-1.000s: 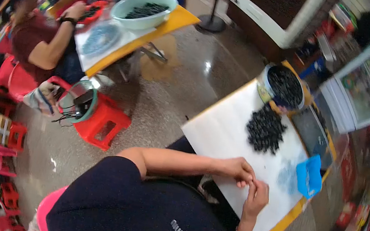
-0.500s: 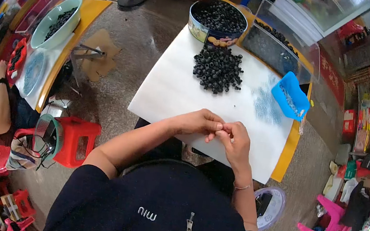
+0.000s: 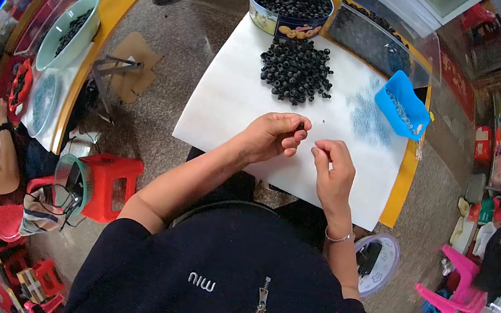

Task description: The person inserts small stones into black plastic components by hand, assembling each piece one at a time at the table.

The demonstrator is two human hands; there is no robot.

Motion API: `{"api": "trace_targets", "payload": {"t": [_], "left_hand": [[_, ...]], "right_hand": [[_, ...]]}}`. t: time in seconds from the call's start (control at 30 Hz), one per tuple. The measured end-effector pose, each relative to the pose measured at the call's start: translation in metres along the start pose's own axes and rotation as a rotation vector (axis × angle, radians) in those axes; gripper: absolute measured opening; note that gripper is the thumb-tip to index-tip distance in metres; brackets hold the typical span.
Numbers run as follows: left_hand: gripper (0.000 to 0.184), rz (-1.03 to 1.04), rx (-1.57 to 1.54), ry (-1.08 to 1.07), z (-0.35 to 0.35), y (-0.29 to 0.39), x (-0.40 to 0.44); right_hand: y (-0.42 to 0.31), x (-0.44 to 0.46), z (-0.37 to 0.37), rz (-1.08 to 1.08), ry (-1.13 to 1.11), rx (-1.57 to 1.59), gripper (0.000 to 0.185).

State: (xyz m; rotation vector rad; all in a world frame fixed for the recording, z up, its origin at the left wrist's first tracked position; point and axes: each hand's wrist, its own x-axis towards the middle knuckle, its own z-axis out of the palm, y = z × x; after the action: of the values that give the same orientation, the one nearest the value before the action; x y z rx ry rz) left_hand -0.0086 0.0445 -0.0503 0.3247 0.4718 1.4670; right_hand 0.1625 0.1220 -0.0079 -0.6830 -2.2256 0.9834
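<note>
My left hand (image 3: 274, 137) is closed, with a small black ring-like piece (image 3: 300, 126) pinched between thumb and forefinger. To its right, my right hand (image 3: 334, 172) is apart from it, thumb and forefinger close together; whatever may be between those tips is too small to make out. Both hands are over the near part of a white sheet (image 3: 222, 87) on the table. Beyond them lies a heap of small black ring-like pieces (image 3: 295, 72). A round tin (image 3: 277, 23) full of similar pieces stands behind the heap.
On the right of the sheet sits a blue scoop-shaped tray (image 3: 394, 103) with tiny clear pieces, beside scattered bluish bits (image 3: 369, 119). A clear bin (image 3: 371, 42) stands behind. At left, another person's arm (image 3: 5, 152) is by a table with a pale green basin (image 3: 74, 33). A red stool (image 3: 110, 184) stands between.
My hands, together before, have separated. The left has risen away from me and shows a black piece at its fingertips; the right has drawn back to the right. The whole view has shifted slightly.
</note>
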Motion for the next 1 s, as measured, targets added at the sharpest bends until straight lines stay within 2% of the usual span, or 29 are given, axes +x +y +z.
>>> {"api": "trace_targets", "payload": {"t": [0.03,0.13,0.23,0.3,0.37,0.47,0.5,0.6,0.67,0.77,0.83,0.9,0.93,0.97,1.0], "left_hand": [[0.029,-0.01,0.046,0.025,0.001,0.0,-0.001],[0.03,-0.039,0.204,0.103,0.007,-0.001,0.002],[0.034,-0.048,0.324,0.167,0.007,-0.007,0.006],[0.035,-0.017,0.321,0.138,0.008,-0.007,0.007],[0.036,-0.023,0.31,0.214,0.013,-0.003,0.002],[0.038,-0.021,0.332,0.22,0.0,0.002,0.002],[0.039,-0.02,0.344,0.209,-0.006,0.002,0.003],[0.032,-0.008,0.303,0.173,-0.012,0.001,0.004],[0.029,0.005,0.296,0.171,-0.011,0.001,0.0],[0.026,0.019,0.287,0.207,-0.003,0.002,-0.003],[0.024,0.039,0.309,0.212,-0.004,-0.001,-0.003],[0.02,0.091,0.593,0.232,0.003,0.0,-0.003],[0.018,0.118,0.737,0.24,0.005,0.001,-0.003],[0.017,0.337,1.053,0.267,0.004,0.003,0.001],[0.016,0.56,1.367,0.286,0.002,0.008,0.008]], "right_hand": [[-0.003,0.002,0.0,0.025,0.016,0.013,0.014],[-0.011,0.016,0.004,-0.179,0.096,-0.125,0.022],[-0.016,0.023,0.006,-0.264,-0.004,-0.405,0.028],[-0.006,0.027,0.009,-0.296,0.003,-0.394,0.026],[0.0,0.035,0.006,-0.321,0.021,-0.362,0.023],[0.022,0.068,-0.008,-0.126,0.063,-0.159,0.019],[0.029,0.089,-0.016,-0.112,0.148,-0.179,0.017],[0.03,0.165,-0.051,-0.131,0.337,-0.238,0.023],[0.059,0.22,-0.073,-0.244,0.387,-0.346,0.027],[0.051,0.237,-0.074,-0.195,0.462,-0.452,0.028],[0.043,0.213,-0.057,-0.206,0.332,-0.392,0.028],[0.059,0.182,-0.035,-0.252,0.15,-0.351,0.026],[0.06,0.165,-0.024,-0.192,0.063,-0.319,0.024],[0.063,0.151,-0.013,-0.132,-0.024,-0.284,0.022],[0.075,0.145,-0.002,-0.163,-0.019,-0.274,0.023]]}}
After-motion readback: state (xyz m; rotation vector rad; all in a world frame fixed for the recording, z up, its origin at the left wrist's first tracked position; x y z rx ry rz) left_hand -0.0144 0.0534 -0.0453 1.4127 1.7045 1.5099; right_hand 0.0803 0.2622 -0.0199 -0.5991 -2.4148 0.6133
